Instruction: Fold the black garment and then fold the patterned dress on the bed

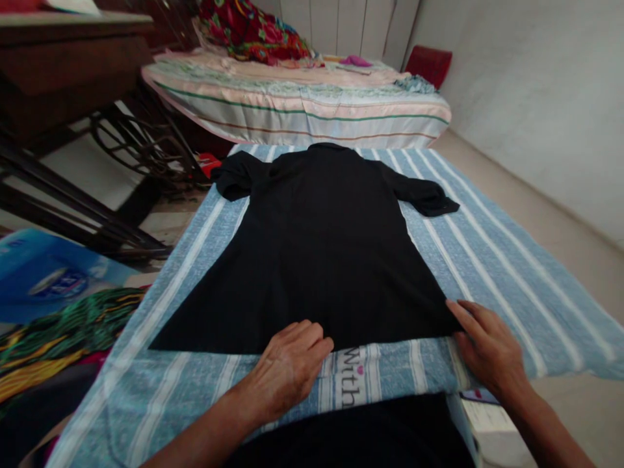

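Note:
A black short-sleeved shirt (316, 240) lies spread flat on a blue towel with white stripes (497, 260). The collar points away from me and the hem is near me. My left hand (287, 367) rests on the middle of the hem, its fingers curled together and pressing on the edge of the cloth. My right hand (487, 348) lies flat at the hem's right corner with its fingers stretched out. The towel's near edge bears printed lettering between my hands.
A bed (302, 104) with a striped cover and a floral cloth (248, 29) stands beyond the towel. Left is a dark sewing-machine stand (121, 143) with an iron frame. A blue package (39, 273) and colourful striped fabric (63, 331) lie at my left. A white wall runs along the right.

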A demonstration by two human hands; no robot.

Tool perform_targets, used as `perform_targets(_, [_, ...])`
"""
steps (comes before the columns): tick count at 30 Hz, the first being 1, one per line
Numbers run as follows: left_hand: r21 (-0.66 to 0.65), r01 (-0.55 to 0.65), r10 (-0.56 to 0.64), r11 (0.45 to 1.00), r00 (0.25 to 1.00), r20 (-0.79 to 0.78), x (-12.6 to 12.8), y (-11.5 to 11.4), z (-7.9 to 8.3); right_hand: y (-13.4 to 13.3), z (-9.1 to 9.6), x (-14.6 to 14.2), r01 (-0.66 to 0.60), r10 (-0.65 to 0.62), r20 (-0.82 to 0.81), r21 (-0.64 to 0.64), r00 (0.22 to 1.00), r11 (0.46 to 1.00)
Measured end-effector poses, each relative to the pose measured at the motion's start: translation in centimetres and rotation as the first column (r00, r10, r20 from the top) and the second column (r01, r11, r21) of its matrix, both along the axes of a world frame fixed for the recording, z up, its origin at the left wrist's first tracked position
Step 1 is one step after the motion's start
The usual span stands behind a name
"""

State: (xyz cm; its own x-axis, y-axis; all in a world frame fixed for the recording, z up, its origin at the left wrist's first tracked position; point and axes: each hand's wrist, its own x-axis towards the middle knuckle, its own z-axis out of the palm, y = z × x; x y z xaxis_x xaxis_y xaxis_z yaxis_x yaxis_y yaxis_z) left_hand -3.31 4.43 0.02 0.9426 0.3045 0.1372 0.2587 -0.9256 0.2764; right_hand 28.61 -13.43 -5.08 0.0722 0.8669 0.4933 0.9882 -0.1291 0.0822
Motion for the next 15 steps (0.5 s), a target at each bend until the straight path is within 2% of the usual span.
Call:
perform_targets(4, [-0.038, -0.013, 0.014, 0.999, 0.999, 0.04, 0.1, 0.1, -0.2, 0.7, 0.0, -0.6, -0.06, 0.06, -0.028, -0.011, 0.998, 0.998])
perform_targets(10, [-0.078, 0.002, 0.003, 0.997, 0.998, 0.064, -0.2, 0.3, -0.8, 0.8, 0.1, -0.1, -0.086, 0.1, -0.189, 0.08, 0.977, 0.993])
perform_targets(15, [-0.08, 0.03, -0.027, 0.996, 0.999, 0.045, -0.4, 0.6, -0.6, -0.5, -1.0, 0.7, -0.101, 0.097, -0.139, -0.026, 0.986, 0.995])
